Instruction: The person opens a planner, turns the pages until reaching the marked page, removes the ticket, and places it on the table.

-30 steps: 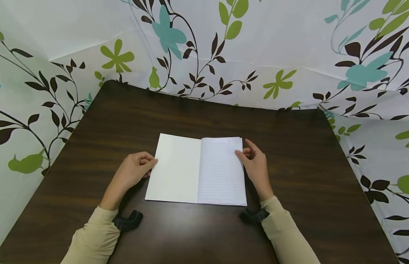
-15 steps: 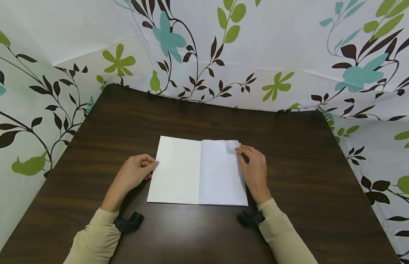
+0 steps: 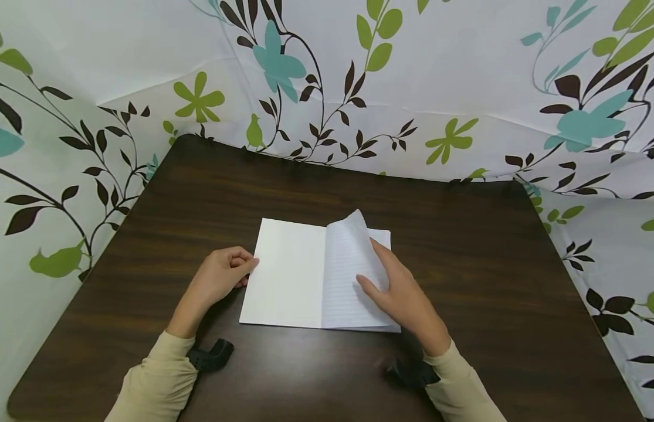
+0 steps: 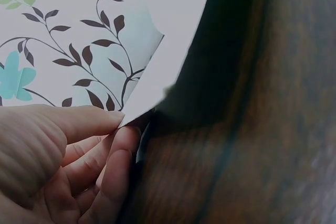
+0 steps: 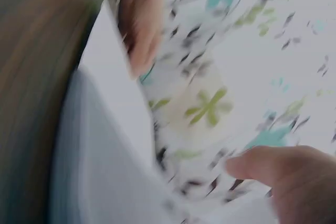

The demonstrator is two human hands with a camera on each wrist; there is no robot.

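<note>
A notebook [image 3: 287, 275] lies spread on the dark table, with a blank white left side and lined paper on the right. My left hand [image 3: 221, 275] pinches the left edge between thumb and fingers; the left wrist view shows the thumb of that hand [image 4: 79, 156] on top of the white cover [image 4: 184, 35]. On the right, a lined page [image 3: 348, 269] stands partly raised and curved, its upper corner lifted. My right hand [image 3: 406, 299] is against this page, fingers extended behind it and the thumb held apart in front. The right wrist view is blurred.
Dark wood-grain table [image 3: 490, 264] surrounds the notebook. A white curtain [image 3: 327, 76] with leaves and flowers hangs along the back and sides. A black wrist device [image 3: 213, 354] sits on the left wrist, another [image 3: 411, 372] on the right.
My right hand went from the notebook's right edge to lifting the page's upper corner, and its fingers have slid behind the sheet. The left hand keeps its pinch on the left edge.
</note>
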